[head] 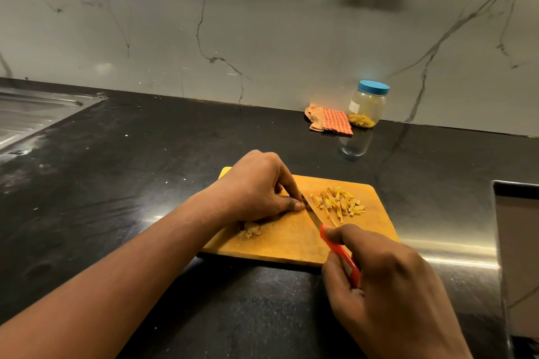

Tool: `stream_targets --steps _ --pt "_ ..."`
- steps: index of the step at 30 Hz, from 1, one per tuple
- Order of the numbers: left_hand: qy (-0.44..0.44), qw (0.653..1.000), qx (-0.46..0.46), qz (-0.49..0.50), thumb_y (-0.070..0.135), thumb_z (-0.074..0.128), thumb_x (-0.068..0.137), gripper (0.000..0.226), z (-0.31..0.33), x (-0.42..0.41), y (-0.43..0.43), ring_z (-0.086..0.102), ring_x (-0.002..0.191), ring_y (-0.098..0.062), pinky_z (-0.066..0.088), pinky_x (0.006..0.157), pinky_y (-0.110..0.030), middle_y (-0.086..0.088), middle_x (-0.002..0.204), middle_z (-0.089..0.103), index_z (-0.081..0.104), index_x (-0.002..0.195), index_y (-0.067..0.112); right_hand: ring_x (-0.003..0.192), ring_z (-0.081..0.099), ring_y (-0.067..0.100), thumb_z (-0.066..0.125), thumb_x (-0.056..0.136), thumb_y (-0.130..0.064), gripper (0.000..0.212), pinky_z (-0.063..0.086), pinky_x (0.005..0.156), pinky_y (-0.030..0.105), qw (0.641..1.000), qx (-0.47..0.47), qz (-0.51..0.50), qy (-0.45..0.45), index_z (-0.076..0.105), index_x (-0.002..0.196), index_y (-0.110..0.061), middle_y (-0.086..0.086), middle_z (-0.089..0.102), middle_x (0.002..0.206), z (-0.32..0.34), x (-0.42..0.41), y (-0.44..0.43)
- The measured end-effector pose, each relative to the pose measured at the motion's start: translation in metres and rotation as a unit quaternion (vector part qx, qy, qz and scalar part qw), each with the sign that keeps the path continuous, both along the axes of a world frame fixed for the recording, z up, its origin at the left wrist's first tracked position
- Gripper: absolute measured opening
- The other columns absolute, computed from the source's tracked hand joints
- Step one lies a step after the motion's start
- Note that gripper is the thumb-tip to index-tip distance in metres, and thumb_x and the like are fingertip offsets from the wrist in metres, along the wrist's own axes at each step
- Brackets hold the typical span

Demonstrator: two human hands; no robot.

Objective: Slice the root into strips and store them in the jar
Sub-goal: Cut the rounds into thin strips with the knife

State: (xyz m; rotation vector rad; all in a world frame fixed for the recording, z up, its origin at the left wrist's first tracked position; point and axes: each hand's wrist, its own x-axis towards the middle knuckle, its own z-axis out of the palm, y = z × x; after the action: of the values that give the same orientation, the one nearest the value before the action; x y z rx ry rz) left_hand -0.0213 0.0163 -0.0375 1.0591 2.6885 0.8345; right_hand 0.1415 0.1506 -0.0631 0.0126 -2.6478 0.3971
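Yellow strips [338,202] piled on wooden board's [280,245] right half; root stub [305,204] left of them, mostly hidden. Jar [367,108] upright by wall [262,38], blue lid [374,87] on, strips inside.

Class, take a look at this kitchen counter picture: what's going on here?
A person is slicing on a wooden cutting board. The left hand pins the root piece, hidden beneath its fingers, while the right hand grips a red-handled knife, blade beside those fingertips. Cut strips lie heaped on the board right of the blade. The jar, blue lid on, stands by the wall holding some strips.
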Motion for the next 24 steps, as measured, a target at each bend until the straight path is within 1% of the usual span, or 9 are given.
stream_targets --steps 3,7,9,12,15,17,20,21,24 --pt "0.007 1.0 -0.005 -0.002 0.031 0.074 0.085 0.016 0.001 0.001 0.0 0.063 0.095 -0.011 0.056 0.086 -0.027 0.008 0.101 0.072 0.079 0.099 0.026 0.049 0.056 0.007 0.079 0.067 -0.023 0.029 0.043 0.041 0.014 1.0 0.019 -0.005 -0.005 0.07 0.094 -0.023 -0.008 0.065 0.067 -0.002 -0.006 -0.004" --pt "0.008 1.0 -0.01 0.0 0.031 0.074 0.085 0.014 0.001 0.001 0.0 0.063 0.096 -0.01 0.056 0.087 -0.029 0.009 0.101 0.072 0.079 0.098 0.027 0.051 0.057 0.01 0.072 0.073 -0.028 0.024 0.048 0.04 0.022 0.999 0.038 -0.015 -0.007 0.066 0.096 -0.024 -0.006 0.065 0.068 -0.002 -0.013 -0.007" --pt "0.008 1.0 -0.008 0.008 0.032 0.075 0.084 0.013 0.001 0.001 0.0 0.063 0.095 -0.009 0.056 0.086 -0.028 0.01 0.099 0.073 0.079 0.095 0.027 0.05 0.057 0.009 0.072 0.072 -0.029 0.025 0.048 0.04 0.02 0.999 0.037 -0.013 -0.014 0.067 0.096 -0.025 -0.007 0.065 0.068 -0.002 -0.011 -0.004" --pt "0.004 1.0 -0.003 0.013 0.032 0.076 0.083 0.012 0.001 0.001 -0.001 0.064 0.093 -0.008 0.056 0.083 -0.025 0.01 0.097 0.073 0.079 0.093 0.025 0.044 0.051 0.005 0.068 0.067 -0.032 0.027 0.04 0.039 0.011 1.0 0.027 0.0 -0.01 0.07 0.094 -0.027 -0.012 0.063 0.063 0.004 0.001 0.003" --pt "-0.001 1.0 -0.003 0.011 0.034 0.075 0.083 0.014 0.002 0.001 -0.002 0.064 0.093 -0.008 0.056 0.083 -0.026 0.01 0.097 0.073 0.079 0.093 0.025 0.044 0.039 0.001 0.064 0.063 -0.03 0.027 0.03 0.043 0.008 0.999 0.025 -0.002 0.023 0.072 0.089 -0.029 -0.016 0.049 0.056 0.012 0.013 0.007" --pt "-0.005 1.0 -0.005 0.009 0.035 0.075 0.083 0.014 0.002 0.001 -0.002 0.064 0.094 -0.008 0.056 0.085 -0.028 0.01 0.097 0.072 0.079 0.093 0.025 0.045 0.038 0.0 0.064 0.063 -0.029 0.027 0.033 0.043 0.01 0.999 0.015 -0.001 0.04 0.073 0.088 -0.028 -0.019 0.039 0.059 0.015 0.014 0.005" --pt "-0.014 1.0 -0.001 0.006 0.033 0.075 0.084 0.014 0.002 0.0 -0.003 0.064 0.095 -0.008 0.056 0.087 -0.028 0.011 0.098 0.072 0.079 0.094 0.025 0.044 0.047 0.003 0.063 0.068 -0.029 0.027 0.043 0.041 0.014 0.999 -0.004 0.019 0.035 0.073 0.093 -0.026 -0.018 0.049 0.06 0.014 0.012 0.002" --pt "-0.015 1.0 0.0 0.005 0.033 0.075 0.084 0.014 0.002 0.0 -0.003 0.064 0.095 -0.008 0.056 0.087 -0.028 0.011 0.098 0.072 0.079 0.094 0.025 0.045 0.048 0.003 0.062 0.069 -0.03 0.027 0.043 0.041 0.014 0.999 -0.008 0.021 0.029 0.073 0.093 -0.026 -0.018 0.05 0.061 0.014 0.01 0.001" --pt "-0.018 1.0 0.002 0.005 0.032 0.075 0.084 0.014 0.002 0.0 -0.003 0.064 0.094 -0.009 0.056 0.085 -0.027 0.01 0.098 0.073 0.079 0.095 0.024 0.045 0.044 0.002 0.061 0.071 -0.033 0.025 0.036 0.043 0.01 1.0 -0.008 0.017 0.017 0.072 0.093 -0.028 -0.021 0.042 0.061 0.013 0.007 -0.001"
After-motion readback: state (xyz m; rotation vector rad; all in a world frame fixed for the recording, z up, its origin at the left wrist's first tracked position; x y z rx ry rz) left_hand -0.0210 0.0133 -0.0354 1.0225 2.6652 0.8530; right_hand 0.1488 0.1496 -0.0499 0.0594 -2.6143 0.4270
